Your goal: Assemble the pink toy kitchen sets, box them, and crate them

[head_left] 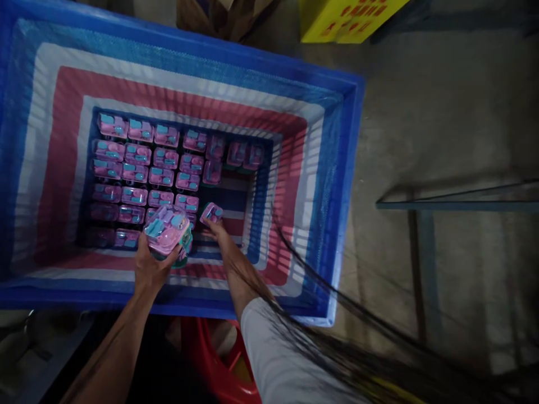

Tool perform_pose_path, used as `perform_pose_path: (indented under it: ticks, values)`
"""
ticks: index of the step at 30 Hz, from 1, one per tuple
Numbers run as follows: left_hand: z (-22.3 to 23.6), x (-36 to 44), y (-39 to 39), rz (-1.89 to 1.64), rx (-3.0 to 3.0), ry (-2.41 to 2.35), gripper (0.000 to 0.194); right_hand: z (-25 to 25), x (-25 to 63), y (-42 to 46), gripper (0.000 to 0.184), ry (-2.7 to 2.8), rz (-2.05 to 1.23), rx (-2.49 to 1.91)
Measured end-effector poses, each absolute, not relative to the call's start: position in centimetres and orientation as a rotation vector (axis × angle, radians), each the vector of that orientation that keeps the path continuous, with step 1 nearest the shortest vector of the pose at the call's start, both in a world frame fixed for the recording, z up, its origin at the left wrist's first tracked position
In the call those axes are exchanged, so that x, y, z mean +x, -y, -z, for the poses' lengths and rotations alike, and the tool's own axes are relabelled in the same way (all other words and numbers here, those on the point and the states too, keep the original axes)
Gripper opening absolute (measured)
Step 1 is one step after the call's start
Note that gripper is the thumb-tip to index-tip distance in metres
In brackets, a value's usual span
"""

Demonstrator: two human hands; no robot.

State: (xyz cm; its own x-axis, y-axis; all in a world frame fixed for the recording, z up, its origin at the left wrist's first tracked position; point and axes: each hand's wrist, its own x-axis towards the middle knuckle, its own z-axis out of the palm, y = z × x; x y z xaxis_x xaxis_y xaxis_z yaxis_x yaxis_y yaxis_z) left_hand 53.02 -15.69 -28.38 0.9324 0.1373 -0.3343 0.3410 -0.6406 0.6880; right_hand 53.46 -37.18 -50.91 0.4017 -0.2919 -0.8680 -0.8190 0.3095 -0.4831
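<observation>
I look down into a deep blue crate (345, 168) lined with a red, white and blue striped sheet. Rows of small pink and teal packaged toy boxes (138, 168) cover most of its bottom. My left hand (152, 270) grips a stack of the same pink and teal boxes (167, 231) above the crate's near side. My right hand (215, 227) reaches down inside the crate with its fingers closed on a single pink box (211, 212), low beside the packed rows, over a bare striped patch of the floor.
A red plastic object (214, 365) sits below the crate's near wall by my body. A yellow box (345, 19) stands at the top, past the crate. A thin metal frame (455, 202) crosses the concrete floor on the right. Dark hair strands hang across the lower right.
</observation>
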Motion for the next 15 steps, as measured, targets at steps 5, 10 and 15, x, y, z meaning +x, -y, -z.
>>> perform_pose_path:
  ticks: [5, 10, 15]
  values:
    - [28.7, 52.9, 15.7, 0.337, 2.201, -0.322, 0.061, 51.2, 57.3, 38.7, 0.041, -1.192, -0.488, -1.253]
    - [29.1, 52.7, 15.8, 0.414, 2.209, -0.282, 0.067, 50.6, 59.2, 39.4, 0.041, -1.127, -0.517, -1.310]
    - [29.0, 52.7, 16.1, 0.414, 2.210, -0.176, 0.063, 50.0, 59.1, 39.0, 0.040, -1.083, -0.557, -1.390]
